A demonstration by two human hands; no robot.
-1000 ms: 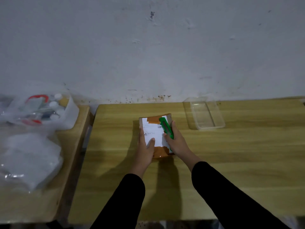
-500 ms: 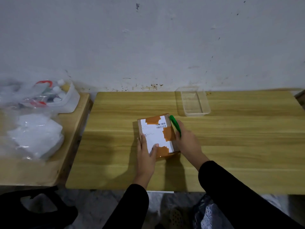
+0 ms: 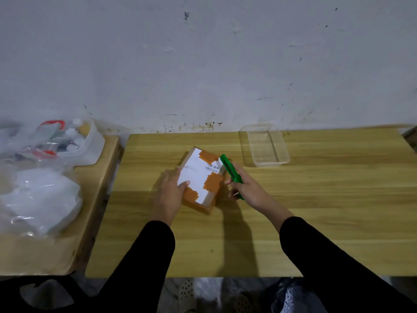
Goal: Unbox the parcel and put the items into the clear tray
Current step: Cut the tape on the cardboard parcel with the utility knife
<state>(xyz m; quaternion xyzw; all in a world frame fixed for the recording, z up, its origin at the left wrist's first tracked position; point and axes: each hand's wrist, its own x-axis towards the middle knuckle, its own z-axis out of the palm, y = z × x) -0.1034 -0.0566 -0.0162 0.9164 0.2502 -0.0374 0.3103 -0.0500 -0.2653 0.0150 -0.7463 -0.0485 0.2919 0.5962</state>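
the parcel [image 3: 201, 180] lies flat mid-desk [image 3: 316, 211], long axis slanting from near-right to far-left. left hand [image 3: 172, 193] presses its left edge, fingers spread. right hand [image 3: 248, 188] grips a green cutter [image 3: 229, 171] beside it, tip pointing away. the clear tray [image 3: 266, 145] sits behind.

A wooden table [image 3: 316, 211] fills the middle and right of the frame, its top pale yellow with grain lines. At the left stands a second, lower wooden table [image 3: 45, 251], just beside the first one. On it, at the upper left, there is a white plastic tub [image 3: 90, 150] with small bottles and red-coloured things inside; they are blurred. In front of the tub lies a clear plastic bag [image 3: 40, 199] with white contents. Behind everything, a grey-white wall [image 3: 203, 64] with dark spots covers the upper half of the frame.
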